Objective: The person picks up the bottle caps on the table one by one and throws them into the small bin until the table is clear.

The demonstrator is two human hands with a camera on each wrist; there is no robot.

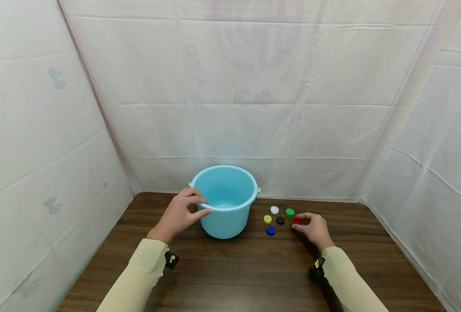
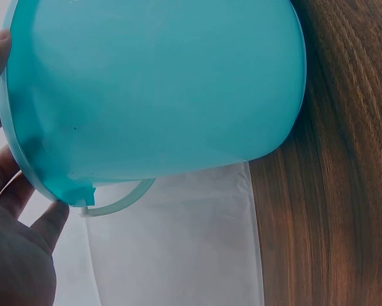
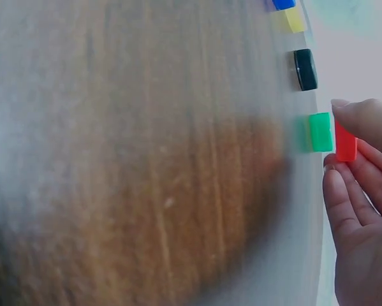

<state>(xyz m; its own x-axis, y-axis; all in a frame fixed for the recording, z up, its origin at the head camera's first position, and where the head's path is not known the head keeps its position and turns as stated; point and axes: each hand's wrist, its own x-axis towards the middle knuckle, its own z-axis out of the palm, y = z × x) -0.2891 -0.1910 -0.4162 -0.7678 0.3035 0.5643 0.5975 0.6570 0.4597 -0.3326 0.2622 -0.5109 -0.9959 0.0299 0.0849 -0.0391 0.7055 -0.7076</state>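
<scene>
A light blue bucket (image 1: 224, 225) stands upright on the wooden table, its mouth facing up. My left hand (image 1: 177, 217) holds the bucket's left rim, the thumb on the near side and the fingers along the edge. To the right of the bucket, my right hand (image 1: 315, 229) pinches a red bottle cap (image 3: 345, 141) between thumb and fingers, low over the tabletop. Beside it lie a green cap (image 1: 290, 212), a black cap (image 1: 280, 220), a white cap (image 1: 274, 210), a yellow cap (image 1: 267, 219) and a blue cap (image 1: 271, 230).
White sheeting (image 1: 254, 130) rises behind the table and along both sides. The dark brown table (image 1: 230, 277) reaches toward me in front of the bucket. A pale handle (image 2: 124, 203) hangs on the bucket's far side in the left wrist view.
</scene>
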